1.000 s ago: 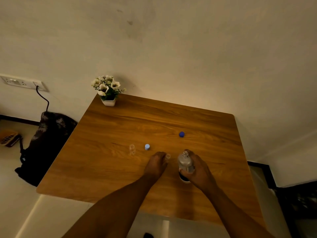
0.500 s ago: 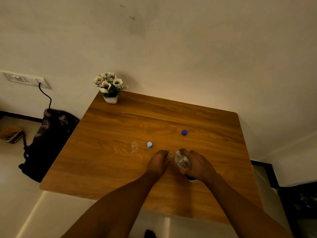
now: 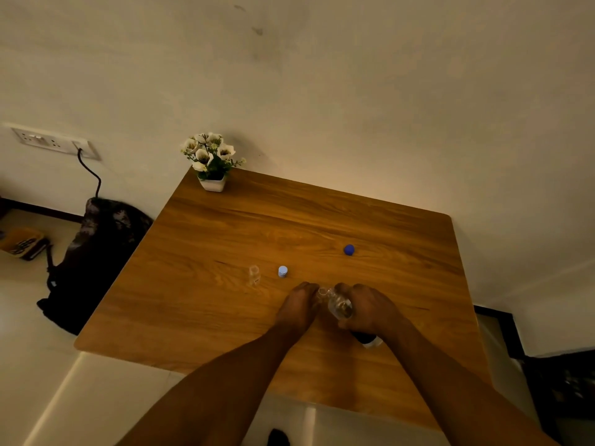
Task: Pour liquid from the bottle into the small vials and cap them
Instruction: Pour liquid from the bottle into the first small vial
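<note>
The bottle (image 3: 340, 306) is lying tilted, its long axis running from the dark base at the lower right, up and left to its open mouth. The mouth is pointing at a small vial (image 3: 321, 292) and is sitting just beside that vial's rim; whether the two are touching cannot be told. The bottle is clear, with glints along its upper body, and its lower part is looking dark with a pale edge at the very bottom. Any liquid in it is too dim to make out.

The right hand (image 3: 370, 309) is wrapping around the bottle's middle, fingers closed on it, holding it above the table (image 3: 225, 300) near the front edge. The left hand (image 3: 297, 309) is curling closed around the vial, steadying it on the wood; most of the vial is hidden behind the fingers.

To the left a capped vial (image 3: 283, 271) with a pale blue top is standing upright, and beyond it an open vial (image 3: 254, 275) is standing, clear and uncapped. A blue cap (image 3: 349, 249) is lying well apart, further back and to the right. A flower pot (image 3: 212, 164) is sitting at the far left corner.
</note>
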